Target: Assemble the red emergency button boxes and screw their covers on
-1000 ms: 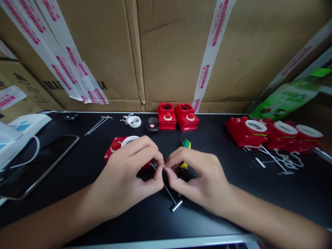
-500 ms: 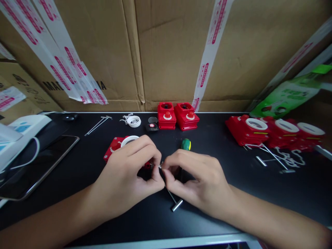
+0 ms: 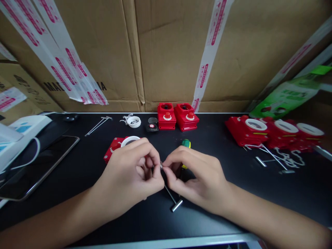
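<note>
My left hand (image 3: 129,173) and my right hand (image 3: 199,178) meet over the middle of the black table, each in a thumb-and-forefinger pinch. Between their fingertips is a small shiny metal piece (image 3: 161,165), too small to name. Just below my fingers lies a metal T-shaped rod (image 3: 177,205), its far end hidden. A screwdriver with a green and yellow handle (image 3: 186,143) is behind my right hand, partly covered by it. Beyond my left hand sits a red box with a white ring (image 3: 114,147), also partly covered.
Two red boxes with round buttons (image 3: 166,117) stand at the back. Near them are a white ring cap with cord (image 3: 134,121) and more thin rods (image 3: 98,125). Several red units (image 3: 246,131) and a green bottle (image 3: 287,91) are at right, a phone (image 3: 38,166) at left.
My left fingers have curled further in, and the small metal piece between the fingertips shows slightly more. My right hand has shifted a little, baring more of the screwdriver. Other objects stay put.
</note>
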The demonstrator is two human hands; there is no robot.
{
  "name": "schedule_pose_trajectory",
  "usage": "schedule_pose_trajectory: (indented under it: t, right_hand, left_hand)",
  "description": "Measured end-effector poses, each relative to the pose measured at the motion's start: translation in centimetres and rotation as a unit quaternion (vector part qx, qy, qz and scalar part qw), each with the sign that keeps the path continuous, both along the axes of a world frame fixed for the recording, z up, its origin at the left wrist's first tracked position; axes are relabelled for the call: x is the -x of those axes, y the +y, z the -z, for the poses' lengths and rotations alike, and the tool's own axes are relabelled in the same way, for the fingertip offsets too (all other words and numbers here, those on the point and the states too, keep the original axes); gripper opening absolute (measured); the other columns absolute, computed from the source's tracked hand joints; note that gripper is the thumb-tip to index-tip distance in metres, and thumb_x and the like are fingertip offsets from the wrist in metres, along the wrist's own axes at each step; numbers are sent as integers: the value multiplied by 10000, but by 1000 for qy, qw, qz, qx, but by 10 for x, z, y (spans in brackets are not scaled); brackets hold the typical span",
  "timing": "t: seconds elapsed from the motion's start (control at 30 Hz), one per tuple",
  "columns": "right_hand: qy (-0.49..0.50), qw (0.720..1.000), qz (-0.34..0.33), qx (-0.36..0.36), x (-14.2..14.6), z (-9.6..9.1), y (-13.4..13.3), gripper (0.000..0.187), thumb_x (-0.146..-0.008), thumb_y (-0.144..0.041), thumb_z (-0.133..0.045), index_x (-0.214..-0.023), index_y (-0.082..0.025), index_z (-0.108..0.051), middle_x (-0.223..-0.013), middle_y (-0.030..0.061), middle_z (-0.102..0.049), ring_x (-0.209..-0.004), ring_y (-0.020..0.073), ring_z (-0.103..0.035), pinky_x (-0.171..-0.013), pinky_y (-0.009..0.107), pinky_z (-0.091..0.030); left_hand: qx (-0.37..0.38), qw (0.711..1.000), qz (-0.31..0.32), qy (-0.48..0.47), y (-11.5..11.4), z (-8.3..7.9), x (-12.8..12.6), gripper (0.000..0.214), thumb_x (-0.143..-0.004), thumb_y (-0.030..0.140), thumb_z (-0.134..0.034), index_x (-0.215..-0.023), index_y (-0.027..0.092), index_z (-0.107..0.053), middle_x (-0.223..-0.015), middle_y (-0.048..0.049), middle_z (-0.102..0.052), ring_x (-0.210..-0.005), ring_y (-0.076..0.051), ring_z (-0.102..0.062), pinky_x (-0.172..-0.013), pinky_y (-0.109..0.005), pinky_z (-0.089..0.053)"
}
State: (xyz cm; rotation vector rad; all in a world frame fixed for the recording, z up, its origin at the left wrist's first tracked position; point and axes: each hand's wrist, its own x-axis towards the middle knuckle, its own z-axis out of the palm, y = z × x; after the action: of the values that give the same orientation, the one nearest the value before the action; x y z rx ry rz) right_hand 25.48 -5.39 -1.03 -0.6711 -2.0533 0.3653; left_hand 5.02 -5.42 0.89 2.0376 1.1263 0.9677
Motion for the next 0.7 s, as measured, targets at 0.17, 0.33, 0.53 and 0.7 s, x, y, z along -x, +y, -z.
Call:
schedule_pose_trajectory:
  t: [0.17, 0.33, 0.53, 0.7]
  right_hand:
    - [-14, 999, 19, -26, 0, -1, -3, 56, -910, -73, -704, -929, -121, -682, -787, 45, -686, -661, 112, -633, -601, 227, -531]
    - [-46, 997, 37, -50, 0, 0, -3, 85, -932, -70, -672, -953, -152, -678, -797, 15, -693, -645, 93, -630, -579, 208, -502]
    - [-100, 989, 82, -78, 1, 1, -6, 100, -980, -105, -605, -936, -186, -643, -788, 0, -673, -642, 100, -603, -536, 219, -447]
    - [-133, 983, 95, -84, 0, 3, -8, 80, -1010, -139, -599, -951, -176, -638, -829, 19, -699, -675, 113, -638, -539, 219, -475]
  left_hand:
    - [74, 997, -5, -18, -1, 2, 0, 109, -741, 122, -680, -764, 209, -620, -674, 85, -503, -403, -54, -576, -312, -120, -481]
    - [101, 994, -4, -30, -3, 3, 0, 100, -752, 128, -671, -773, 206, -612, -674, 82, -505, -417, -75, -620, -338, -139, -532]
    - [104, 994, -1, -46, -2, 5, -4, 102, -768, 128, -650, -766, 208, -585, -632, 82, -534, -385, -103, -648, -335, -142, -514]
    - [144, 987, 2, -75, -3, 7, -8, 134, -774, 100, -628, -750, 213, -560, -609, 86, -553, -405, -123, -686, -386, -155, -549]
